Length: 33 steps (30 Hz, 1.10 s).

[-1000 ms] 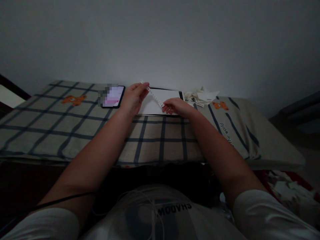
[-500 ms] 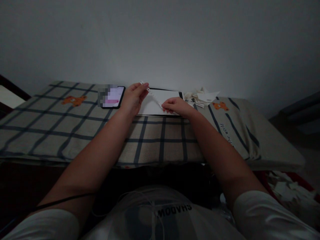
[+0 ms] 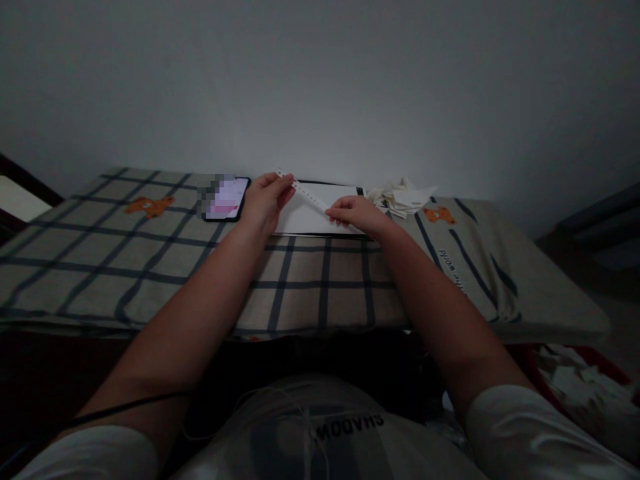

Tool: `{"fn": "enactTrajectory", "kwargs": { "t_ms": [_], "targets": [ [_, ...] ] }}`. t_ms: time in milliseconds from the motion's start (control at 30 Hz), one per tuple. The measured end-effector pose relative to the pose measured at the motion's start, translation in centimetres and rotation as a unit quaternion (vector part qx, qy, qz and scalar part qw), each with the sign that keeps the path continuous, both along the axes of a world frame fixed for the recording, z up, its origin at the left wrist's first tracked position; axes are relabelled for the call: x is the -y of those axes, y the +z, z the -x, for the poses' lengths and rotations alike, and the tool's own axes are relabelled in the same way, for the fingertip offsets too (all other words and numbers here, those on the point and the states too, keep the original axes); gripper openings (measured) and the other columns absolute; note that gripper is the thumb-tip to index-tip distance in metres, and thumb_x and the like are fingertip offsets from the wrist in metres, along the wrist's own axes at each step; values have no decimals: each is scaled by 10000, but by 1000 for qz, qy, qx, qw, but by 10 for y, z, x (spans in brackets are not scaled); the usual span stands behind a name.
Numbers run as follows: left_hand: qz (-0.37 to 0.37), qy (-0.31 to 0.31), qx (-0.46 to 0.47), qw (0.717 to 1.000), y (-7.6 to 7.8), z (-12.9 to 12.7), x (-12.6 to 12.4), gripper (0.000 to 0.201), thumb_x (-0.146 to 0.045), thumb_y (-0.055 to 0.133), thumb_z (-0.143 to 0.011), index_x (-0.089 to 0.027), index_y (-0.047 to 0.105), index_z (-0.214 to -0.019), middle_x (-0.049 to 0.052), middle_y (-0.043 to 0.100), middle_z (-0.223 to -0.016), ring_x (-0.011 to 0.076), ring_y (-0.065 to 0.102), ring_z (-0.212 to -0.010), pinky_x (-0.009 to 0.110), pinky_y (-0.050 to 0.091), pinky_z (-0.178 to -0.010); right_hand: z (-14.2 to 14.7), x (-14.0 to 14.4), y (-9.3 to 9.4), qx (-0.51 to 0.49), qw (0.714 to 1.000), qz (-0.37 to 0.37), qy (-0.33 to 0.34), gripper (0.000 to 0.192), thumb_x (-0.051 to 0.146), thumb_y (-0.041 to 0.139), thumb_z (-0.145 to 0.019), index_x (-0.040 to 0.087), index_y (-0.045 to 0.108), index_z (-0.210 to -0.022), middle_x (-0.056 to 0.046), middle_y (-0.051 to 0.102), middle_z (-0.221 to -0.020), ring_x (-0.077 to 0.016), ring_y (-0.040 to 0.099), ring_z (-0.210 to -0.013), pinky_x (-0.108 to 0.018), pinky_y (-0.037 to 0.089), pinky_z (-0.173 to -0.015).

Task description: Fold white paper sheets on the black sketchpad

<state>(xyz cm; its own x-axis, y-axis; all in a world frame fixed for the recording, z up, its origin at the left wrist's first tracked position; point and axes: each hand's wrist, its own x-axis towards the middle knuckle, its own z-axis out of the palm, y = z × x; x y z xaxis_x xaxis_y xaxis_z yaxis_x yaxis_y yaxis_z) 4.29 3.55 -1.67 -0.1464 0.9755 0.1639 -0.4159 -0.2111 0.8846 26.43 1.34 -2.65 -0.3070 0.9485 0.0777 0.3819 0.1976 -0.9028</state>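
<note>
A narrow white strip (image 3: 310, 197) with a row of small dark marks or holes stretches slantwise between my hands. My left hand (image 3: 269, 197) pinches its upper left part, and a short end sticks out past the fingers. My right hand (image 3: 353, 213) pinches the lower right end between thumb and fingers. Beneath the strip lies a white sheet (image 3: 305, 221) on a dark-edged flat board or folder, with a black corner at its upper right. My left hand covers the sheet's left side.
A phone (image 3: 227, 200) with a lit screen lies left of my left hand. Crumpled white paper pieces (image 3: 407, 199) are heaped right of the sheet. A checked cloth (image 3: 305, 300) covers the table against the wall. A red container (image 3: 613, 363) of paper scraps stands low at the right.
The strip has turned so that its marked face shows more fully and looks straighter between my hands. Both hands keep their hold with hardly any shift; the view has tilted slightly.
</note>
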Motion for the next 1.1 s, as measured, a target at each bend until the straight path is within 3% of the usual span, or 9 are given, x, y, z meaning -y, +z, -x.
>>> {"fn": "enactTrajectory", "kwargs": {
  "t_ms": [267,567,700,1100],
  "targets": [
    [39,27,30,998,3,-2,0,232,-64,783,-720,-188,592,-763,-26,667,-780,90,691,-776,186,591,-782,-3,0,0,9,1000,2,16,234,369,739,-847,177,686,-725,-7,621,-651,-99,512,-584,-241,380,-544],
    [44,61,30,997,2,-2,1,394,-39,810,-697,-210,461,-767,-55,609,-715,94,683,-720,213,606,-772,-5,-4,-4,16,999,7,26,201,353,732,-852,184,706,-746,-6,628,-661,-97,501,-586,-232,380,-541],
    [52,54,43,996,3,0,-1,400,-65,818,-712,-215,469,-837,-45,630,-756,97,690,-727,221,608,-773,-6,-4,-4,11,1000,8,27,198,353,732,-852,184,713,-751,-4,623,-655,-96,498,-579,-235,364,-532],
    [38,51,65,996,-1,9,-10,318,-73,784,-743,-219,546,-894,-25,678,-796,91,698,-737,191,605,-754,3,12,17,8,999,46,-3,230,222,686,-889,180,675,-663,-2,619,-633,-90,481,-564,-241,389,-548]
  ]
}}
